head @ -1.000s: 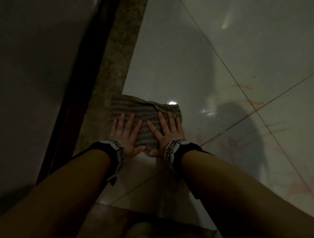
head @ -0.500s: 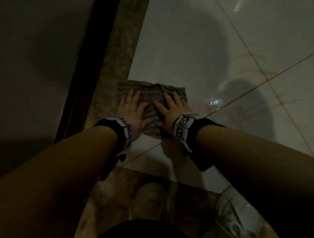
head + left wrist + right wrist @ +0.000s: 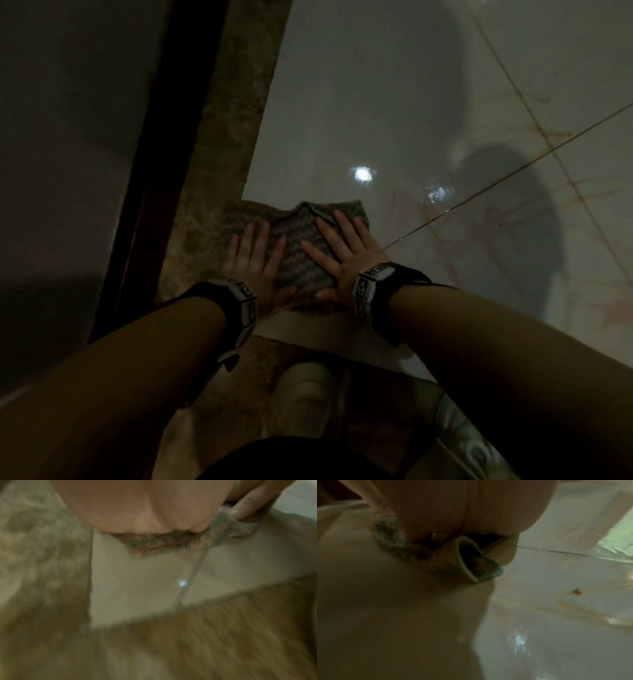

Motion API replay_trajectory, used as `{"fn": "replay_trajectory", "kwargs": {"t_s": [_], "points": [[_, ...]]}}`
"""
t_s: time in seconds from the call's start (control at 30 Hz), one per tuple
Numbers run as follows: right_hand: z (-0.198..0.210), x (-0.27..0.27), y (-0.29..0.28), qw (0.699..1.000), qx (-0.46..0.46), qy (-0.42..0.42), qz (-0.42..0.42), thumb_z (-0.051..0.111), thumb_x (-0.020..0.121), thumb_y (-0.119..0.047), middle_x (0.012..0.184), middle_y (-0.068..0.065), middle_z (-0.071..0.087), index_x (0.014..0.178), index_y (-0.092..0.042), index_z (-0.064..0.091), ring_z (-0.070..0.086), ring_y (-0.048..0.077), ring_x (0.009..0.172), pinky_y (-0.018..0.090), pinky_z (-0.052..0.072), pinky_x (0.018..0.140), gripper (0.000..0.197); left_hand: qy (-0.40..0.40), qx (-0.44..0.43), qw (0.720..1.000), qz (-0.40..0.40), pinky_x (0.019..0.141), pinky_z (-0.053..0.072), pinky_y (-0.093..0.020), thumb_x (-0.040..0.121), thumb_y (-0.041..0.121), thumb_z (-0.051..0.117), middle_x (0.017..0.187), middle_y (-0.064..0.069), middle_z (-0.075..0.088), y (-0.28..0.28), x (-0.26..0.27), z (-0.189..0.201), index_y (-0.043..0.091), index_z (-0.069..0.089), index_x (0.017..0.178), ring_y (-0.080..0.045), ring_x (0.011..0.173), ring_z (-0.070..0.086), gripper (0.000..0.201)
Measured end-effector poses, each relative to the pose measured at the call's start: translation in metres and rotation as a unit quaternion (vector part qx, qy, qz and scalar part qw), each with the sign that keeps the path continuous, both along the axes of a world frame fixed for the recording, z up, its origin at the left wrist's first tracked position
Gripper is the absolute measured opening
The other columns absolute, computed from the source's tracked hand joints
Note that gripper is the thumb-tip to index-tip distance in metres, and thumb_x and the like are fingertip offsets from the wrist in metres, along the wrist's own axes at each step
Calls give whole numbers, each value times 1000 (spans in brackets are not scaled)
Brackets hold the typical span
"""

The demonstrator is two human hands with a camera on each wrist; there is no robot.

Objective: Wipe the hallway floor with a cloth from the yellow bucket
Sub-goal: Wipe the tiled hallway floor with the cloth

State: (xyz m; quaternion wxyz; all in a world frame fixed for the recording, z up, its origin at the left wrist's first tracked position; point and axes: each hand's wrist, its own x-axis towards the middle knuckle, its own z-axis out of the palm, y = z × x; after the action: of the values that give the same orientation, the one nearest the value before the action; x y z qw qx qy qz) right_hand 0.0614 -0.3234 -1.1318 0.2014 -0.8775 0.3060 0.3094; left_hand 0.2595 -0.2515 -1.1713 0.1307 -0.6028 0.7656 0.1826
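A grey zigzag-patterned cloth (image 3: 294, 246) lies flat on the glossy pale floor tiles (image 3: 359, 102), its left part over a brown marbled border strip (image 3: 239, 102). My left hand (image 3: 255, 255) presses flat on the cloth's left half with fingers spread. My right hand (image 3: 342, 246) presses flat on its right half. In the left wrist view the palm (image 3: 145, 507) bears on the cloth's edge (image 3: 163, 543). In the right wrist view the palm (image 3: 471, 507) sits over a curled cloth hem (image 3: 462, 559). The yellow bucket is out of view.
A dark door frame (image 3: 164, 154) and a pale wall (image 3: 68, 137) run along the left. Reddish smears (image 3: 513, 212) mark the tiles to the right. My shoes (image 3: 305, 397) stand on the brown border just behind the cloth. A small reddish speck (image 3: 576, 592) lies on the tile.
Both hands have drawn the cloth back towards my feet along the border strip. My shoes have come into view below.
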Motion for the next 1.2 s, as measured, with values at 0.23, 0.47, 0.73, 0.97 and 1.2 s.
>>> {"fn": "replay_trajectory", "kwargs": {"t_s": [0.23, 0.47, 0.73, 0.97, 1.2], "points": [[0, -3, 28, 1000, 4, 11, 20, 32, 85, -70, 156, 7, -29, 146, -35, -21, -26, 36, 142, 50, -19, 113, 88, -34, 30, 999, -14, 117, -17, -40, 87, 67, 2, 139, -30, 46, 28, -8, 9, 9, 33, 139, -29, 145, -24, 83], [4, -10, 48, 1000, -5, 7, -4, 35, 85, -68, 157, 7, -26, 147, -34, -16, -24, 36, 143, 46, -26, 104, 87, -125, 51, 991, -9, 107, -29, -43, 86, 66, 31, 157, -28, 6, 28, -22, 23, 10, 11, 152, -43, 146, 7, 89], [2, -28, 78, 995, 0, 36, -91, 30, 85, -70, 157, 4, -25, 146, -35, -19, -24, 33, 144, 47, -17, 113, 86, -108, 79, 986, -95, 87, -49, -35, 82, 71, 22, 142, -9, -37, 17, -30, 28, 18, -13, 150, -37, 146, -17, 93], [0, -47, 78, 986, 19, 28, -162, 34, 85, -69, 157, 1, -26, 147, -36, -18, -25, 31, 144, 45, -18, 113, 87, -84, 66, 971, -214, 109, -32, -36, 74, 70, 30, 154, -22, 20, -7, -46, 29, 18, 23, 148, -30, 146, -21, 90], [-2, -74, 41, 979, 15, 12, -203, 39, 84, -68, 157, 2, -25, 147, -36, -16, -24, 31, 144, 46, -16, 114, 90, -23, 67, 972, -223, 117, -17, -37, 81, 75, 11, 150, -23, 30, -47, -67, 15, 16, 23, 146, -29, 148, -13, 89]]}}
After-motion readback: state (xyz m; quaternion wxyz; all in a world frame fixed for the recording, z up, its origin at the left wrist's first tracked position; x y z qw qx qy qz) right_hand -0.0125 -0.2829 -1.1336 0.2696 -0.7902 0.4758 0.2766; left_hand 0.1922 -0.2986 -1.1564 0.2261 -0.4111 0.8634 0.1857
